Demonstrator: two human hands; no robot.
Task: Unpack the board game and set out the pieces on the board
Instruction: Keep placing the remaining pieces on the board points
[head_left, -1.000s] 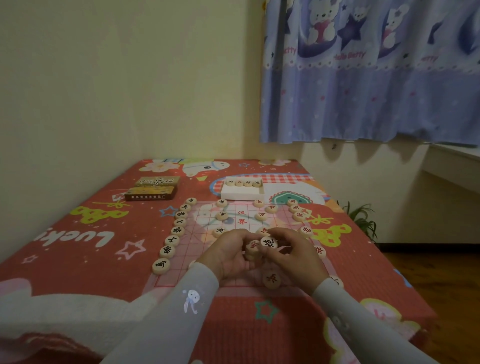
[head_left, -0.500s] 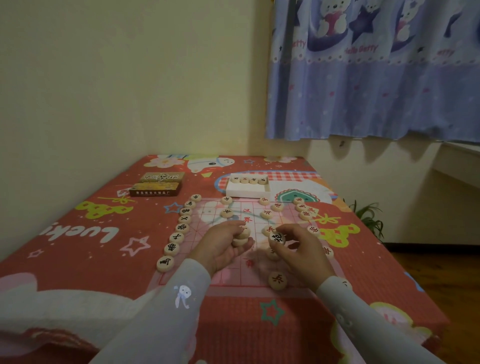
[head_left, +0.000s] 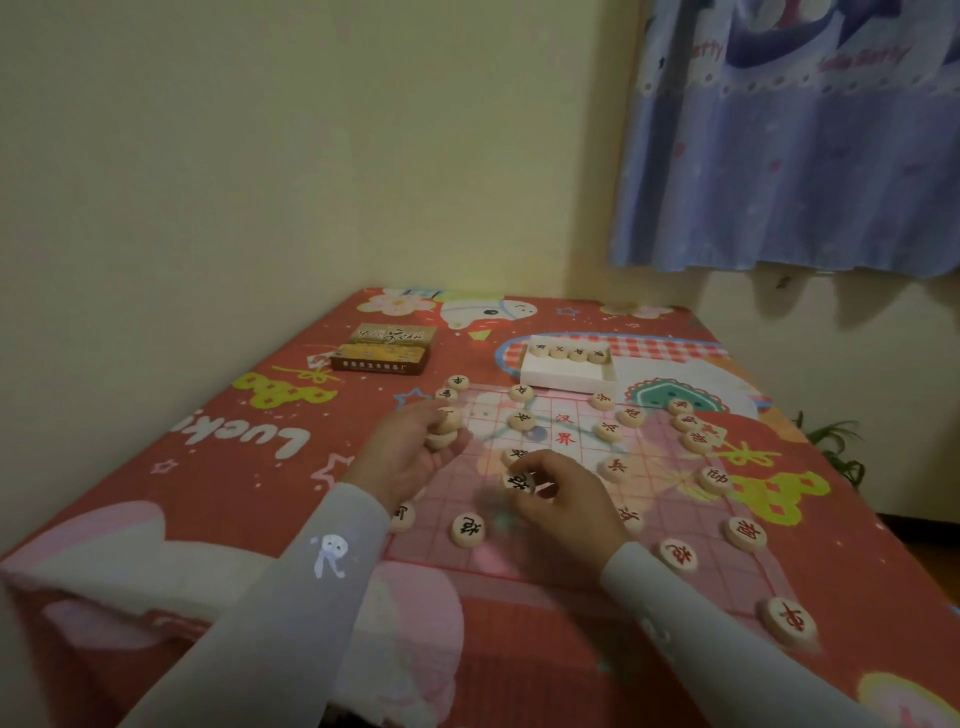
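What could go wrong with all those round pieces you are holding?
The left hand grips a small stack of pieces; one might slip out and knock the pieces already set on the board. The right hand pinches a black-marked piece above the board; its sleeve could brush the red pieces lying nearby.

board (head_left: 644, 499) center reads 汉界 in red; tablecloth (head_left: 218, 467) shows "Lucki…", upside down; curtain (head_left: 810, 171) lettering too blurred.

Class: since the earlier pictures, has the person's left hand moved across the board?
Yes. The left hand, gripping pieces, has moved from the board's middle to its left edge.
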